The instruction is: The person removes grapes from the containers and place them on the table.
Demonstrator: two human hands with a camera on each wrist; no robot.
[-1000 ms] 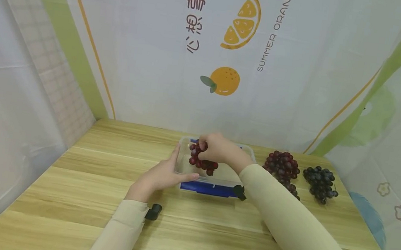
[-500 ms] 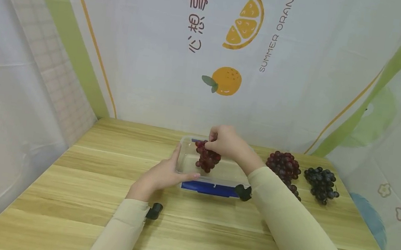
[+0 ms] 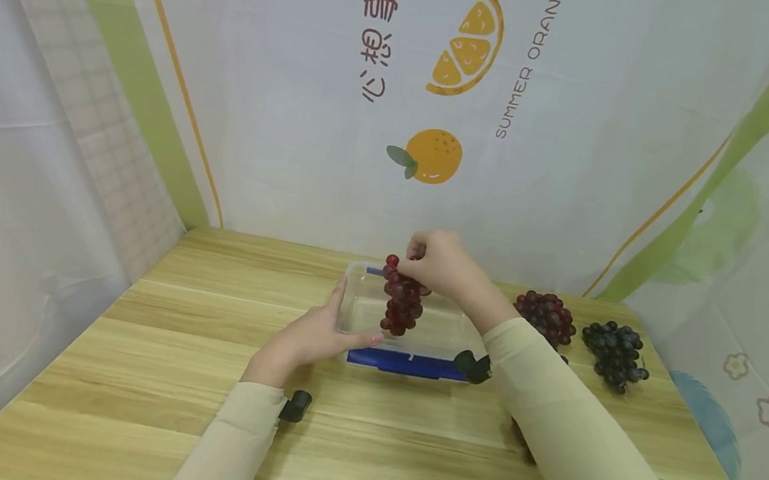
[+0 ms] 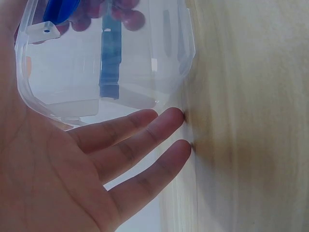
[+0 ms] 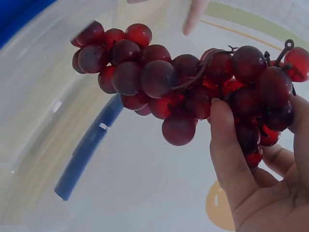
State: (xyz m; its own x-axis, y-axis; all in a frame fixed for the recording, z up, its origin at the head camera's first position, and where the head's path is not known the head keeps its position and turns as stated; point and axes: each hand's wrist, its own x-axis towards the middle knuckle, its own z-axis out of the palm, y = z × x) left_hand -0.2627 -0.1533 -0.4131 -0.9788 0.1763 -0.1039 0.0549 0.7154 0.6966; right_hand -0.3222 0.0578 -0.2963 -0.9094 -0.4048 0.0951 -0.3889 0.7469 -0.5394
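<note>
A clear plastic box (image 3: 449,326) with blue latches stands on the table in the head view, its top uncovered. My right hand (image 3: 449,266) pinches a bunch of red grapes (image 3: 404,305) near its upper end, and the bunch hangs over the box. In the right wrist view, thumb and fingers hold the grapes (image 5: 178,94) by one end, with a brown stem showing. My left hand (image 3: 315,334) rests against the box's left front corner, thumb along the front side. The left wrist view shows its fingers (image 4: 140,140) extended beside the box wall (image 4: 140,72).
To the right lie a dark red bunch of grapes (image 3: 546,317) and a black bunch (image 3: 615,352). Something dark (image 3: 524,441) shows beside the right sleeve, mostly hidden. A printed curtain (image 3: 296,141) hangs behind the wooden table (image 3: 200,329).
My right hand has moved up and slightly right, lifting the red grapes so that they hang more upright over the box. The left hand has stayed at the corner.
</note>
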